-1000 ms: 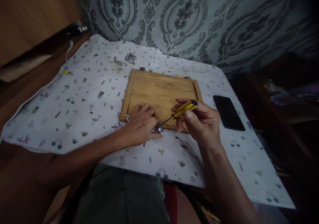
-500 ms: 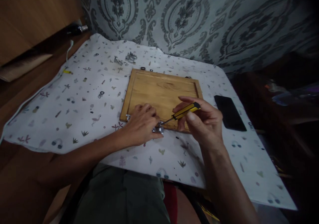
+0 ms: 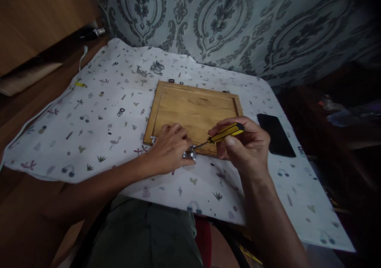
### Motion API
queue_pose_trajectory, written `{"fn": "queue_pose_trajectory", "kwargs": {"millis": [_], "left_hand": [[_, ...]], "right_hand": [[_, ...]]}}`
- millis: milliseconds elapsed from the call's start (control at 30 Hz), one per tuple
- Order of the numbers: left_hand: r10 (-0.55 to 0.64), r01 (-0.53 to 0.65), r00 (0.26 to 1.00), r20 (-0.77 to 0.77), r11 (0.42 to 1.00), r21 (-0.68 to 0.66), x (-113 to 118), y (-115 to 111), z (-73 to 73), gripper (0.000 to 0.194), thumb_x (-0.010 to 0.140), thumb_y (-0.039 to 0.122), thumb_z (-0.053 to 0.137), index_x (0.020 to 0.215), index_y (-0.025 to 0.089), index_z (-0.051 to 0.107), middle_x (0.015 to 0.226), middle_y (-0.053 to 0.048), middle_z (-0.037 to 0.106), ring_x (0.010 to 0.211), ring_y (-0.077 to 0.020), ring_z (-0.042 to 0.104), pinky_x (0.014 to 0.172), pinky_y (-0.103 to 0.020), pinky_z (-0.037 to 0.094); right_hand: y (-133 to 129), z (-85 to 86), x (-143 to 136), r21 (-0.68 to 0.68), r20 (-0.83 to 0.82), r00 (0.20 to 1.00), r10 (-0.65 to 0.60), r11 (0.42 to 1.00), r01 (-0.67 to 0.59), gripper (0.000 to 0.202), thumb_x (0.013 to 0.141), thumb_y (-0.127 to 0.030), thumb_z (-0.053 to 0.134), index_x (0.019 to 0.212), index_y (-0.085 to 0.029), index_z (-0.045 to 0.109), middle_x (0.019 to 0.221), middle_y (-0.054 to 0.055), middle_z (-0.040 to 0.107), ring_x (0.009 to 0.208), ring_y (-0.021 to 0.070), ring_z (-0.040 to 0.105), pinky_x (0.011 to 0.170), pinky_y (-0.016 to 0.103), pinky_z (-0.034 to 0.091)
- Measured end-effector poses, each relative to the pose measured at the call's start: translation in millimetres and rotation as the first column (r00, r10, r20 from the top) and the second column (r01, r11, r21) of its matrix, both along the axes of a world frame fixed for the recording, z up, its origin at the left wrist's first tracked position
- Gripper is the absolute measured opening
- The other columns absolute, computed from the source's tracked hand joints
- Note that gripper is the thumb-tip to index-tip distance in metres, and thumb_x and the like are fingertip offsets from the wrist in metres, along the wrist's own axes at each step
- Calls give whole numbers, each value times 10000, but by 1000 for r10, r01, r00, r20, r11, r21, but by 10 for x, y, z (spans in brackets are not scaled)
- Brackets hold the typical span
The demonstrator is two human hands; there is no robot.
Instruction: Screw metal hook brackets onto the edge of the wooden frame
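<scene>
My right hand [image 3: 248, 145] grips a yellow-and-black screwdriver [image 3: 226, 133], its handle between thumb and fingers. The shaft slants down to the left, and its tip meets a small shiny metal hinge [image 3: 189, 153] at the near edge of a framed wooden panel [image 3: 196, 109]. Fingers bent, my left hand [image 3: 171, 149] holds that hinge against the panel, the thumb along its near side. Part of the hinge is hidden by the fingers. Another metal fitting [image 3: 153, 139] sits at the panel's near left corner.
A patterned white cloth [image 3: 98, 141] covers the table. Several loose metal hinges [image 3: 156, 67] lie beyond the panel. A black phone [image 3: 276, 135] rests to the right. A white cable [image 3: 38, 115] runs along the left edge, and a patterned wall covering [image 3: 223, 22] rises behind.
My right hand and the screwdriver handle have shifted slightly right, and the handle has turned a little. The tip remains at the hinge; my left hand stays in place.
</scene>
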State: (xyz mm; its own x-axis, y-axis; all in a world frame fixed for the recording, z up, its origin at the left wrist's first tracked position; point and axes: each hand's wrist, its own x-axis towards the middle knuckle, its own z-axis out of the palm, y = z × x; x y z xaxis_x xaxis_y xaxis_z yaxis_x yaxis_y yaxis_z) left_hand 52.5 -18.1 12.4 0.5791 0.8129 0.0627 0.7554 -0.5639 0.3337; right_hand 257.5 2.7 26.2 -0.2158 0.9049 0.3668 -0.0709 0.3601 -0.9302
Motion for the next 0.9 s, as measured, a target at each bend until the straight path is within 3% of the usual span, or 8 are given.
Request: {"fn": "queue_pose_trajectory", "kwargs": {"millis": [100,333,500,733,900], "left_hand": [[1,-1,1000,-23,1000,-7,2,1,10,429,900,539,796,1070,146,768,1111,-107,661,1124,-310,515,969,-452,385],[1,-1,1000,-24,1000,-3,12,19,39,417,885,533,812,1070,161,778,1099,-110,667,1128,-320,516,946,-448,397],[-11,11,1000,-27,1000,13,16,38,23,403,876,531,821,1055,173,778,1092,-108,665,1129,-324,515,937,-450,391],[-36,37,997,-68,999,10,22,69,30,439,868,539,829,1039,142,756,1128,-122,679,1159,-331,525,937,-442,385],[-48,49,998,-41,999,11,19,80,32,394,868,514,836,999,152,749,1106,-115,685,1145,-326,533,932,-445,393]], "right_hand": [[-2,6,13,-5,37,999,23,1000,-23,340,869,-486,834,1110,-249,798,889,30,815,386,87,597,368,245,518],[20,8,-3,41,19,999,-28,999,27,247,782,-436,915,850,-243,777,952,23,830,355,56,519,304,219,461],[51,10,-38,-7,-35,999,-24,1000,24,356,710,-450,960,784,-237,685,773,-12,805,322,77,494,269,214,408],[10,137,-34,-41,94,992,86,996,-83,329,887,-508,812,1081,-242,801,928,28,812,428,84,641,419,234,554],[26,122,-97,15,75,997,-9,1000,8,310,788,-490,900,805,-223,742,888,12,815,353,61,547,326,217,484]]}}
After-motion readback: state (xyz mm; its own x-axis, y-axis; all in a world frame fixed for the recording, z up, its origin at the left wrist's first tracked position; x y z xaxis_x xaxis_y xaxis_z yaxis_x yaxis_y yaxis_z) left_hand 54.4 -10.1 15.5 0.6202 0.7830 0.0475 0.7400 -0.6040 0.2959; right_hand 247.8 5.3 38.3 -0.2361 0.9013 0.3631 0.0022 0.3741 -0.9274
